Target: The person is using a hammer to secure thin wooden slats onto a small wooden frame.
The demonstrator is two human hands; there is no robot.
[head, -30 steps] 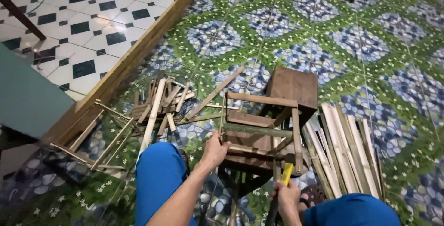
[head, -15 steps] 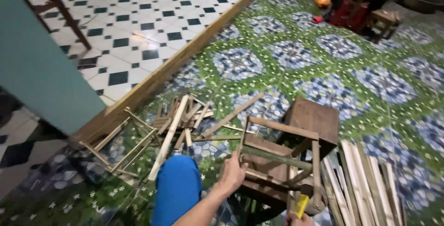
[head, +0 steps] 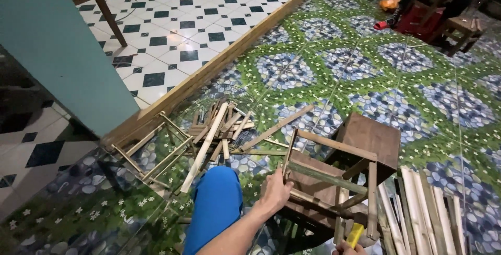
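A small stool frame [head: 334,179] of bamboo sticks and brown wood lies tilted on the patterned floor in front of me. My left hand [head: 274,191] grips a leg at its near left corner. My right hand [head: 348,247] shows only at the bottom edge, closed on a yellow-handled tool [head: 356,234] whose head is hidden behind the frame. A dark brown wooden stool [head: 371,140] stands right behind the frame. My knee in blue trousers [head: 216,203] is to the left of it.
Loose bamboo sticks [head: 219,127] and an open bamboo frame [head: 156,153] lie to the left by a wooden floor strip [head: 224,62]. A row of bamboo slats [head: 428,213] lies at the right. Another person sits among stools [head: 443,4] at the far right. A teal wall [head: 57,51] stands left.
The view has tilted up and forward, so the far floor and the other person came into sight. My left hand stays on the frame; my right hand has slid toward the bottom edge.
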